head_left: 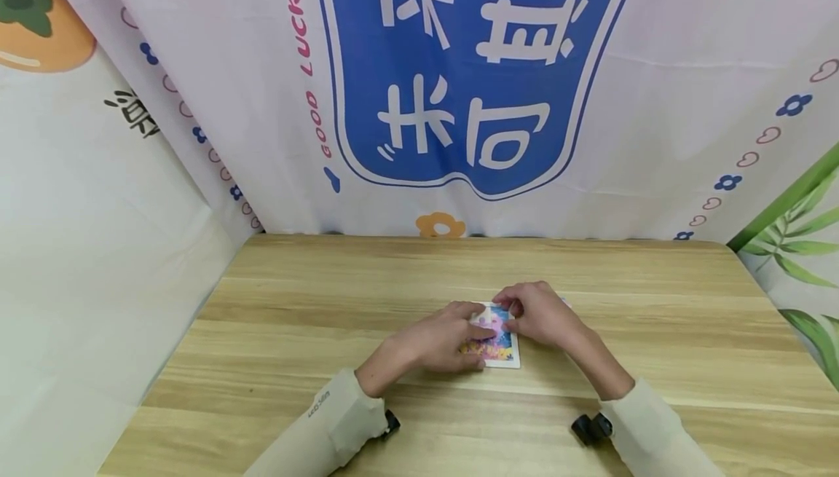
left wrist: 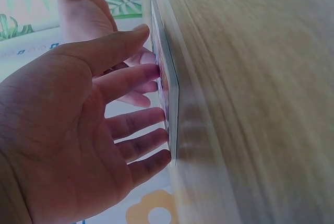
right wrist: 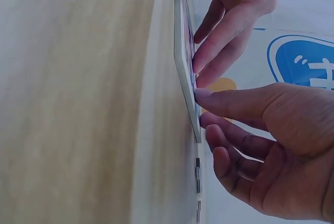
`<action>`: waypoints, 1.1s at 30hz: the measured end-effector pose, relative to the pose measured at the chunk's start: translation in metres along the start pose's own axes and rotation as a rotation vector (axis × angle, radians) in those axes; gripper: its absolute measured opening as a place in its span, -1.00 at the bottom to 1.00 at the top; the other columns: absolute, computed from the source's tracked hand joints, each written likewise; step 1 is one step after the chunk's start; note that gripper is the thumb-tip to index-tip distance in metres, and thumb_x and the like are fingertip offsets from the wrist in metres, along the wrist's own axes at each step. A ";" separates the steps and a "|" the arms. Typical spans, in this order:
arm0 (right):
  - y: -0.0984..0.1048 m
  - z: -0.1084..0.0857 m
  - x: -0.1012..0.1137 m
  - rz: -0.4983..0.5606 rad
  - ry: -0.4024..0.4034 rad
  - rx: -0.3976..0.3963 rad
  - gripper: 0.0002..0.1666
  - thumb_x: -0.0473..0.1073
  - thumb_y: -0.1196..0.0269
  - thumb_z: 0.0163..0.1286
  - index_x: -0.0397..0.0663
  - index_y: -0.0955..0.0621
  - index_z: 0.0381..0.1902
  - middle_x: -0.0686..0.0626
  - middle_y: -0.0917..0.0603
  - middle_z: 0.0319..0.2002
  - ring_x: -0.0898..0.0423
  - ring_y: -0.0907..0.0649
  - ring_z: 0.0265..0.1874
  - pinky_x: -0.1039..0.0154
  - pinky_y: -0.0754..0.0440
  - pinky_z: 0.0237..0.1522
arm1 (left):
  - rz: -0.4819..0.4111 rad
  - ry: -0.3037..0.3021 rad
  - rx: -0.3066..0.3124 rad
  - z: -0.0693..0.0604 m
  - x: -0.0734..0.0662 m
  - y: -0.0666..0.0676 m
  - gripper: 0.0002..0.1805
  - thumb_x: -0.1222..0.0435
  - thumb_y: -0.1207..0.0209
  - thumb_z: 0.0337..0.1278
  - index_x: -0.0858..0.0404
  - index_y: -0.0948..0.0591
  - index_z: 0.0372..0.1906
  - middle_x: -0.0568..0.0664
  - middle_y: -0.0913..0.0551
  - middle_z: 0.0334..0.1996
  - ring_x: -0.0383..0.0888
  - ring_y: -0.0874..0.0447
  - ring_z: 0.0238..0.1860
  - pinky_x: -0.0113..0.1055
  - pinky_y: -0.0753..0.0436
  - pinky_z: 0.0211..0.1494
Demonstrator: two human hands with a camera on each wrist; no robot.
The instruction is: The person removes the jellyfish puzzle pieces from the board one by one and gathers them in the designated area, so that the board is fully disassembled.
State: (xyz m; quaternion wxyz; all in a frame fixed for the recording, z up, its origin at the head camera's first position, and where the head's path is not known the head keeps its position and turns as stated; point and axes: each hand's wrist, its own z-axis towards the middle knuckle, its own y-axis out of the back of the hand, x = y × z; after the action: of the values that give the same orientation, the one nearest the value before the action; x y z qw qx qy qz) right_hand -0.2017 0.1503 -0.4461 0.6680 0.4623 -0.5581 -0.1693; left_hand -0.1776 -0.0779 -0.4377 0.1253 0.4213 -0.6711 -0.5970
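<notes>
A flat, white-edged picture board (head_left: 515, 353) with a pink, blue and yellow print lies on the wooden table. My left hand (head_left: 446, 338) rests its spread fingertips on the board's left part; in the left wrist view the same hand (left wrist: 78, 114) has fairly straight fingers touching the surface. At the board's upper right is my right hand (head_left: 540, 315), thumb and forefinger touching it, the other fingers curled. The right wrist view shows the right hand (right wrist: 276, 145) with its thumb on the board (right wrist: 182, 67); whether a piece is between the fingertips I cannot tell.
Small flat pieces (right wrist: 198, 174) lie on the table beyond the board, beside my right hand. The wooden table (head_left: 295, 295) reaches back to a printed curtain (head_left: 275, 171). Black devices (head_left: 590, 430) hang at both wrists.
</notes>
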 end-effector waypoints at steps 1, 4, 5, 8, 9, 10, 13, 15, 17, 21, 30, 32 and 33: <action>0.000 0.000 0.000 -0.002 -0.004 -0.001 -0.60 -0.34 -0.56 0.26 -0.15 -0.79 0.07 0.04 -0.77 -0.27 0.18 -0.64 -0.28 0.26 -0.66 -0.18 | 0.001 0.001 0.001 0.000 0.000 0.000 -0.38 -0.07 -0.30 0.47 -0.07 -0.54 0.53 0.08 -0.24 0.70 0.10 -0.19 0.71 0.06 -0.32 0.72; 0.001 0.001 0.000 0.001 -0.011 0.004 -0.58 -0.32 -0.55 0.27 -0.12 -0.80 0.10 0.04 -0.77 -0.25 0.18 -0.62 -0.29 0.28 -0.63 -0.22 | 0.007 0.002 0.000 0.000 0.000 0.001 -0.38 -0.07 -0.31 0.47 -0.07 -0.55 0.53 0.09 -0.26 0.69 0.10 -0.21 0.70 0.06 -0.34 0.71; 0.001 0.002 -0.001 0.012 -0.020 0.008 -0.58 -0.32 -0.55 0.27 -0.11 -0.80 0.10 0.04 -0.77 -0.23 0.18 -0.61 -0.30 0.29 -0.62 -0.23 | 0.006 0.004 0.002 0.000 0.000 0.002 -0.38 -0.06 -0.31 0.47 -0.06 -0.55 0.53 0.09 -0.26 0.69 0.10 -0.20 0.70 0.06 -0.34 0.71; 0.001 0.004 -0.003 0.049 -0.033 0.024 -0.57 -0.33 -0.55 0.27 -0.08 -0.79 0.11 0.03 -0.76 -0.18 0.17 -0.59 -0.31 0.32 -0.58 -0.25 | 0.006 0.004 0.002 0.000 -0.001 0.003 -0.38 -0.07 -0.31 0.47 -0.05 -0.55 0.53 0.10 -0.27 0.69 0.10 -0.21 0.70 0.05 -0.35 0.71; 0.001 0.005 -0.005 0.060 -0.029 0.029 -0.57 -0.34 -0.55 0.27 -0.09 -0.79 0.11 0.03 -0.76 -0.17 0.17 -0.58 -0.31 0.33 -0.58 -0.25 | 0.005 0.005 0.003 0.000 0.000 0.003 -0.38 -0.07 -0.31 0.47 -0.05 -0.55 0.53 0.10 -0.27 0.69 0.10 -0.21 0.70 0.05 -0.35 0.71; 0.001 0.006 -0.006 0.073 -0.028 0.033 -0.57 -0.35 -0.55 0.27 -0.10 -0.79 0.11 0.02 -0.76 -0.16 0.17 -0.58 -0.31 0.33 -0.58 -0.25 | 0.002 0.006 0.004 0.000 -0.001 0.003 -0.38 -0.07 -0.31 0.47 -0.05 -0.55 0.53 0.10 -0.26 0.69 0.10 -0.20 0.70 0.05 -0.34 0.71; 0.001 0.008 -0.009 0.100 -0.013 0.046 -0.55 -0.37 -0.55 0.24 -0.13 -0.78 0.11 -0.01 -0.76 -0.14 0.16 -0.57 -0.31 0.34 -0.57 -0.24 | -0.004 0.009 0.004 0.000 0.000 0.003 -0.38 -0.07 -0.31 0.47 -0.04 -0.55 0.53 0.11 -0.26 0.69 0.10 -0.20 0.70 0.04 -0.34 0.71; 0.001 0.009 -0.011 0.111 -0.009 0.052 -0.54 -0.38 -0.55 0.23 -0.13 -0.78 0.10 0.00 -0.76 -0.14 0.15 -0.57 -0.30 0.34 -0.57 -0.24 | -0.007 0.009 0.004 0.000 0.000 0.002 -0.38 -0.07 -0.31 0.47 -0.04 -0.55 0.53 0.11 -0.26 0.69 0.10 -0.20 0.70 0.04 -0.35 0.71; 0.000 0.010 -0.012 0.124 -0.012 0.064 -0.55 -0.39 -0.55 0.23 -0.14 -0.78 0.09 0.00 -0.74 -0.18 0.15 -0.56 -0.30 0.34 -0.56 -0.23 | -0.008 0.009 0.004 0.000 0.000 0.001 -0.38 -0.07 -0.31 0.47 -0.05 -0.55 0.53 0.10 -0.25 0.69 0.09 -0.20 0.70 0.03 -0.35 0.71; 0.000 0.009 -0.010 0.130 -0.020 0.087 -0.56 -0.39 -0.52 0.26 -0.16 -0.76 0.12 0.01 -0.72 -0.20 0.15 -0.55 -0.29 0.33 -0.55 -0.22 | -0.006 0.007 0.001 0.000 0.001 0.000 -0.37 -0.07 -0.32 0.46 -0.05 -0.56 0.52 0.10 -0.26 0.69 0.09 -0.20 0.70 0.03 -0.35 0.71; 0.001 0.006 -0.003 0.079 -0.032 0.065 -0.54 -0.36 -0.53 0.28 -0.14 -0.76 0.15 -0.01 -0.75 -0.11 0.16 -0.56 -0.30 0.32 -0.55 -0.26 | -0.016 -0.014 -0.004 0.001 0.002 -0.001 -0.37 -0.06 -0.33 0.45 -0.05 -0.55 0.53 0.11 -0.27 0.68 0.08 -0.21 0.70 0.02 -0.33 0.72; 0.000 0.006 -0.003 0.074 -0.032 0.062 -0.55 -0.37 -0.54 0.27 -0.14 -0.76 0.13 -0.01 -0.75 -0.12 0.15 -0.57 -0.30 0.32 -0.56 -0.26 | -0.014 -0.016 -0.004 0.002 0.002 -0.001 -0.37 -0.06 -0.33 0.45 -0.05 -0.55 0.53 0.11 -0.27 0.68 0.08 -0.21 0.70 0.02 -0.33 0.72; 0.000 0.006 -0.003 0.071 -0.032 0.060 -0.55 -0.37 -0.54 0.27 -0.14 -0.76 0.13 -0.01 -0.75 -0.12 0.15 -0.57 -0.30 0.32 -0.57 -0.26 | -0.013 -0.015 -0.003 0.001 0.002 -0.001 -0.37 -0.06 -0.33 0.46 -0.05 -0.55 0.53 0.11 -0.27 0.69 0.08 -0.20 0.70 0.02 -0.32 0.72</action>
State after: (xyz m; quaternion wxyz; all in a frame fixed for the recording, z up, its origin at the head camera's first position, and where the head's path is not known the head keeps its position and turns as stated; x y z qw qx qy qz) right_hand -0.2084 0.1503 -0.4481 0.6505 0.4593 -0.5894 -0.1361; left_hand -0.1796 -0.0783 -0.4393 0.1170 0.4209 -0.6683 -0.6021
